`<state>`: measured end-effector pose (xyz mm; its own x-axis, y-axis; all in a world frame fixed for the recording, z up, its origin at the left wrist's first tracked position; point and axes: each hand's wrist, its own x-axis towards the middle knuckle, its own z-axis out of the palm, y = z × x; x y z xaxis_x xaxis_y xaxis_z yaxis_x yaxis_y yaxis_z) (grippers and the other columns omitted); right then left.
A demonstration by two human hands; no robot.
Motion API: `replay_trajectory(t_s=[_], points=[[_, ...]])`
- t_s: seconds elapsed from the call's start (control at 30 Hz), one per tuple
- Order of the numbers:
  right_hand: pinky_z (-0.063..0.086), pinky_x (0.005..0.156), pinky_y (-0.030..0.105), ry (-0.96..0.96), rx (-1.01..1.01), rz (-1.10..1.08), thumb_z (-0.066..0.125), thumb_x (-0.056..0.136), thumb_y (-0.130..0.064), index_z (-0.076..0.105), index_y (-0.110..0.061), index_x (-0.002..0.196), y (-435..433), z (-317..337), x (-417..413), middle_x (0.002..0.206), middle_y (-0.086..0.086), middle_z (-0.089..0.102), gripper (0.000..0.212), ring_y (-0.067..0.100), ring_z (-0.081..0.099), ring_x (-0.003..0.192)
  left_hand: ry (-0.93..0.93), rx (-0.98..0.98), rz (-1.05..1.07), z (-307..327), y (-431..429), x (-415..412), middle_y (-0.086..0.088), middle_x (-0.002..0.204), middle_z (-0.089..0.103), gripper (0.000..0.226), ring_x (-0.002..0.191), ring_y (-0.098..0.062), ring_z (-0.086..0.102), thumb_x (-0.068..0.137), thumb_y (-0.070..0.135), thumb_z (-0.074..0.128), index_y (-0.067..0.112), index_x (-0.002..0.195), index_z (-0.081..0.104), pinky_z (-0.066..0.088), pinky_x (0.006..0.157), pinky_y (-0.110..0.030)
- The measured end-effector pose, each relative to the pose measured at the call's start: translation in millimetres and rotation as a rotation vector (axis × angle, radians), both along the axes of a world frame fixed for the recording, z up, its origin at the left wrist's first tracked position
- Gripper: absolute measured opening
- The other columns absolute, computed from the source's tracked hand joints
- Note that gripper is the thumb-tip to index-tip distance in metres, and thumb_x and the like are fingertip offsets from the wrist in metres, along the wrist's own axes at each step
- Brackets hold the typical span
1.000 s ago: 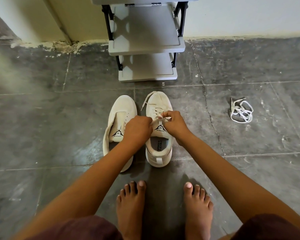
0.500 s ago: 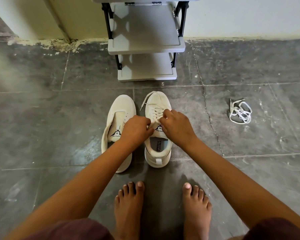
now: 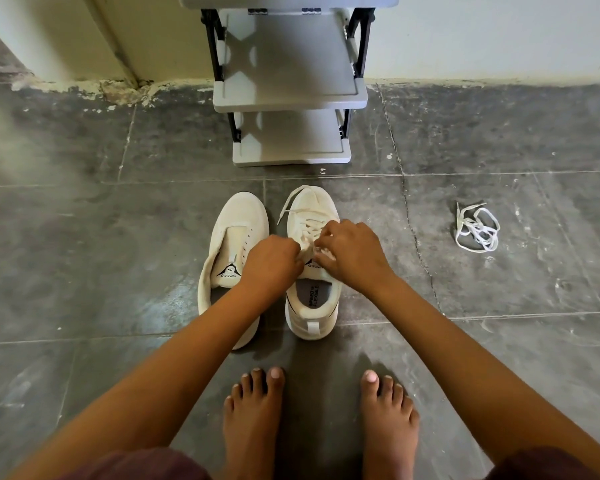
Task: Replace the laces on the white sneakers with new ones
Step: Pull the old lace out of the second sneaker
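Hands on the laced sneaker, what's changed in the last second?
Very little. The left hand and right hand shifted their fingers slightly over the tongue, and both still pinch the lace of the right sneaker. The left sneaker, the loose laces on the floor and the rack stayed put.

far centre: shoe rack [image 3: 288,95] | centre: left sneaker [image 3: 236,220], right sneaker [image 3: 312,206] side by side, left hand [image 3: 271,261] and right hand [image 3: 352,252] pinching threaded lace [image 3: 307,244] above | right: loose lace [image 3: 477,230], floor [image 3: 84,254] open around | left: floor open | near: bare feet [image 3: 253,420]
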<state>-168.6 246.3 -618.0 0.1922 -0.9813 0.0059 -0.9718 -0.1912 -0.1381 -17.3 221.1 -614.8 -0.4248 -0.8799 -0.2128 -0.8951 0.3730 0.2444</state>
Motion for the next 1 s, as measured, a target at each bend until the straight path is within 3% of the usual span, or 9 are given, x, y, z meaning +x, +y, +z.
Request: replay_trajectory(t_s=[0.1,0.23,0.37,0.43,0.5,0.6,0.67,0.9,1.0], points=[[0.034,0.072,0.028,0.112,-0.047,0.076,0.044,0.095,-0.033,0.065,-0.018,0.113,5.7,-2.9,0.1,0.114,0.001,0.058,0.03,0.02,0.054,0.1,0.016,0.005,0.001,0.0,0.6,-0.3,-0.012,0.087,0.062,0.025,0.08,-0.024,0.056,0.093,0.027,0.05,0.005,0.089,0.062,0.038,0.064,-0.03],[0.032,0.067,0.027,0.028,-0.049,-0.031,0.045,0.095,-0.024,0.067,-0.016,0.108,1.8,1.1,8.8,0.109,0.001,0.059,0.027,0.021,0.056,0.095,0.05,0.006,0.02,2.3,3.0,1.2,-0.014,0.086,0.063,0.024,0.082,-0.028,0.057,0.091,0.025,0.053,0.004,0.088,0.063,0.04,0.067,-0.035],[0.038,0.072,0.026,-0.633,-0.012,-0.272,0.067,0.085,-0.024,0.072,-0.015,0.091,-11.4,14.8,13.5,0.095,-0.003,0.065,0.013,0.014,0.059,0.091,0.098,-0.003,0.053,-0.1,3.7,4.8,-0.015,0.082,0.063,0.022,0.079,-0.029,0.057,0.09,0.024,0.055,0.004,0.084,0.063,0.038,0.063,-0.032],[0.042,0.073,0.027,-0.835,-0.043,-0.335,0.069,0.083,-0.023,0.072,-0.015,0.088,-13.3,18.8,18.6,0.092,-0.004,0.064,0.01,0.012,0.061,0.087,0.118,0.002,0.054,-0.9,4.1,4.0,-0.014,0.081,0.062,0.022,0.079,-0.029,0.057,0.089,0.024,0.055,0.004,0.082,0.062,0.039,0.064,-0.033],[0.041,0.073,0.027,-0.746,-0.019,-0.328,0.067,0.085,-0.027,0.071,-0.017,0.096,-11.6,16.1,17.5,0.099,-0.003,0.064,0.016,0.014,0.06,0.092,0.123,0.006,0.046,-1.5,5.0,2.9,-0.013,0.079,0.061,0.022,0.078,-0.029,0.057,0.09,0.024,0.055,0.005,0.082,0.062,0.041,0.064,-0.033],[0.039,0.081,0.033,-0.168,0.106,-0.149,0.06,0.086,-0.039,0.061,-0.023,0.121,-3.8,4.4,6.1,0.12,0.001,0.056,0.038,0.021,0.051,0.109,0.137,0.002,0.07,-2.2,5.5,3.5,-0.013,0.075,0.059,0.024,0.07,-0.025,0.051,0.09,0.025,0.054,0.005,0.077,0.06,0.035,0.06,-0.031],[0.039,0.082,0.033,0.004,0.091,-0.074,0.055,0.089,-0.039,0.058,-0.022,0.125,2.4,-3.4,1.8,0.122,0.003,0.054,0.039,0.022,0.05,0.11,0.136,0.002,0.093,-2.5,4.7,3.7,-0.014,0.077,0.061,0.024,0.067,-0.022,0.048,0.09,0.024,0.054,0.005,0.078,0.061,0.035,0.061,-0.031],[0.032,0.068,0.027,-0.019,-0.084,-0.022,0.049,0.093,-0.024,0.066,-0.013,0.105,-0.3,0.6,7.0,0.106,0.003,0.059,0.024,0.022,0.056,0.095,0.088,-0.007,0.052,-2.7,4.6,0.6,-0.013,0.085,0.062,0.023,0.08,-0.027,0.057,0.091,0.025,0.053,0.005,0.085,0.062,0.038,0.066,-0.032],[0.045,0.067,0.031,-0.524,-0.168,-0.17,0.062,0.088,-0.019,0.068,-0.008,0.09,-2.4,16.7,12.0,0.093,0.003,0.063,0.013,0.02,0.06,0.083,0.078,-0.006,0.035,-1.4,4.2,-0.8,-0.014,0.08,0.06,0.023,0.074,-0.026,0.053,0.09,0.023,0.053,0.007,0.074,0.053,0.036,0.063,-0.033]])
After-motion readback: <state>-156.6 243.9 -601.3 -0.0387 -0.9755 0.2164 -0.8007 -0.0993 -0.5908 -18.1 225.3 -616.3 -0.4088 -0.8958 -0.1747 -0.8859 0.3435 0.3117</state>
